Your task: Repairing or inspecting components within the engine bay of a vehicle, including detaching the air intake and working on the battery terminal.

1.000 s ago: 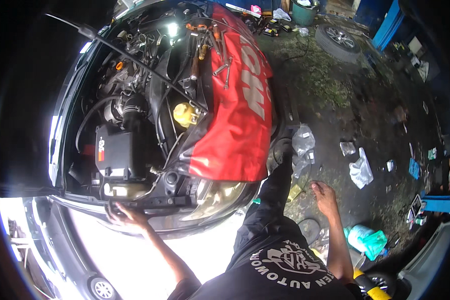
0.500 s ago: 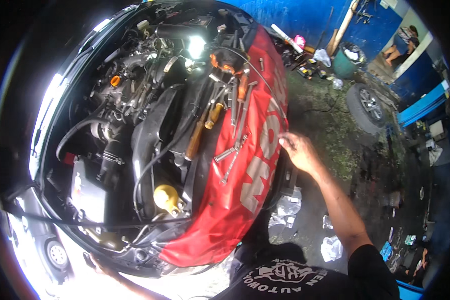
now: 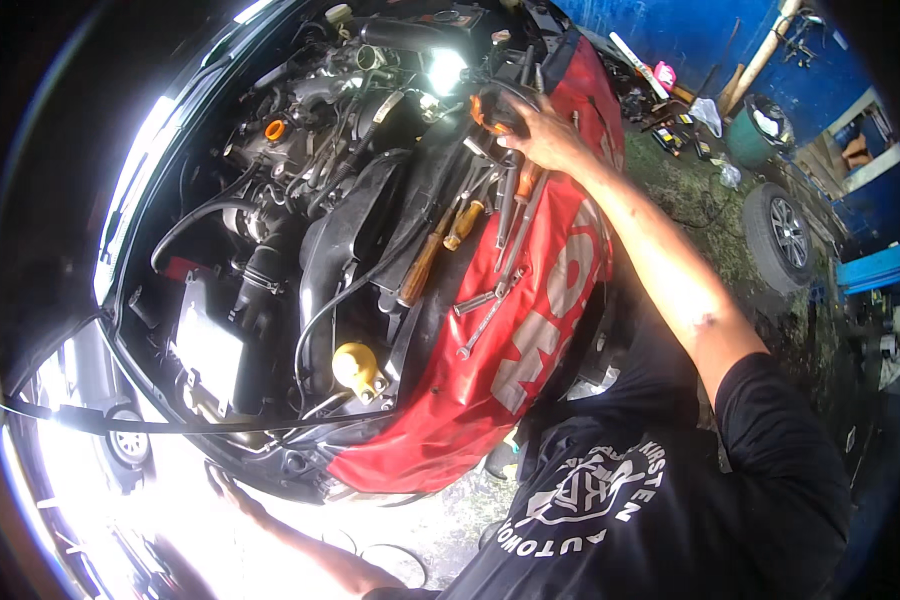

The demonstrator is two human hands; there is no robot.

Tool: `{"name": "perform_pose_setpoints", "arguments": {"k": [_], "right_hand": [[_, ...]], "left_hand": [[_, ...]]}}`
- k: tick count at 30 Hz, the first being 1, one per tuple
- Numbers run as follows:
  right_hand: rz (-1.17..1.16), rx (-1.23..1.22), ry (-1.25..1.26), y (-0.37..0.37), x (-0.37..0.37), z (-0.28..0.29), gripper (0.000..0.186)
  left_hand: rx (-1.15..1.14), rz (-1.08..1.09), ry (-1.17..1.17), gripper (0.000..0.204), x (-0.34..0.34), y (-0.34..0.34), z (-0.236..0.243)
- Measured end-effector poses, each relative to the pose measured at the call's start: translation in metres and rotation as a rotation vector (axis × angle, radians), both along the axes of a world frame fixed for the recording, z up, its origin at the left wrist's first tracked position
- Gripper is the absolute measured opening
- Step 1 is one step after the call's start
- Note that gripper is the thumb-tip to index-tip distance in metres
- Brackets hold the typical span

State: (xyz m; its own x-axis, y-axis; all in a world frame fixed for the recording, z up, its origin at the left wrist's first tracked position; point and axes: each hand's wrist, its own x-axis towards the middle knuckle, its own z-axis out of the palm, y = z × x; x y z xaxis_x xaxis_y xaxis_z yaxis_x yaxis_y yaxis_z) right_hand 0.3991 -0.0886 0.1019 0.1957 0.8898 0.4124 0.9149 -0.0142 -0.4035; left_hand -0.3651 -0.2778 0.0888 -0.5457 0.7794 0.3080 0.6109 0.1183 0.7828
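Observation:
My right hand [image 3: 548, 138] reaches to the far end of the red fender cover [image 3: 425, 440]. Its fingers curve around an orange-and-black thing [image 3: 492, 112], whose kind is mostly hidden by the hand. Just below that hand lie several tools: an orange-handled screwdriver [image 3: 526, 180], sockets and extension bars, and a spanner [image 3: 480, 333]. Two amber-handled tools [image 3: 425, 268] rest closer to the engine. Low on the left, my left hand [image 3: 232, 494] hangs beside the car's front corner. Glare washes out its fingers, and a dark edge shows along it.
The open engine bay has an orange cap [image 3: 275, 130], a yellow round part [image 3: 355, 368] and a bright lamp [image 3: 446, 72]. A black rod [image 3: 170, 428] crosses its near left side. A wheel [image 3: 778, 238] and a green bin [image 3: 755, 135] stand on the floor to the right.
My right hand has moved from beside the cover's outer edge, up and away from me, onto the orange-and-black thing. The left hand stays low by the car's corner. The view has shifted.

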Motion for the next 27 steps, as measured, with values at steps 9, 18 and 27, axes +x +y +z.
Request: {"name": "perform_pose_setpoints", "arguments": {"k": [9,18,27], "right_hand": [[0.095,0.1,0.78,0.077,0.072,0.015,0.034],[-0.027,0.499,0.603,-0.018,0.082,0.082,0.036],[0.157,-0.098,-0.017,0.048,0.024,0.008,0.031]], "left_hand": [[0.247,0.73,0.049,0.043,0.205,-0.126,0.011],[0.485,0.466,0.882,0.031,0.375,-0.074,0.115],[0.025,-0.773,0.543,0.062,0.573,0.065,0.037]]}}
